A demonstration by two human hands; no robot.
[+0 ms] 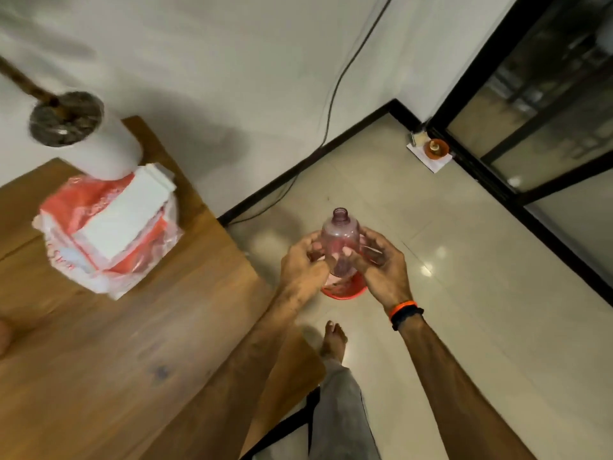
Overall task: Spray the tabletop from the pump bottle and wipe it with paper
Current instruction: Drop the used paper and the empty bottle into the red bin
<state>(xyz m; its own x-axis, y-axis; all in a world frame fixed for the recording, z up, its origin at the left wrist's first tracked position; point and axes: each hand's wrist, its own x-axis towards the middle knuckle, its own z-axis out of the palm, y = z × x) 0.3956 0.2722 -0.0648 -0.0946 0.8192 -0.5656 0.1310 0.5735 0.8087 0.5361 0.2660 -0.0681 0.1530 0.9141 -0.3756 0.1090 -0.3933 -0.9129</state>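
Bottle (340,242), pink and translucent, stands upright in the air over the floor, right of the wooden tabletop (132,327), its neck open with no pump head visible. Both hands curl round its lower body: left hand (303,263) on the left side, right hand (381,263) on the right. This looks like preparation, before any spraying. Next, the pump must be fitted. Paper (119,214) lies in a red-and-white bag (66,210) at the table's far end.

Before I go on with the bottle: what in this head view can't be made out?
- Pump head: not visible; the bottle neck is open, and the right hand hides whatever it may hold.
- Bottle contents: tinted plastic and blur.
- Red object below: covered by both hands, left hand.
- Paper pack print: blurred.
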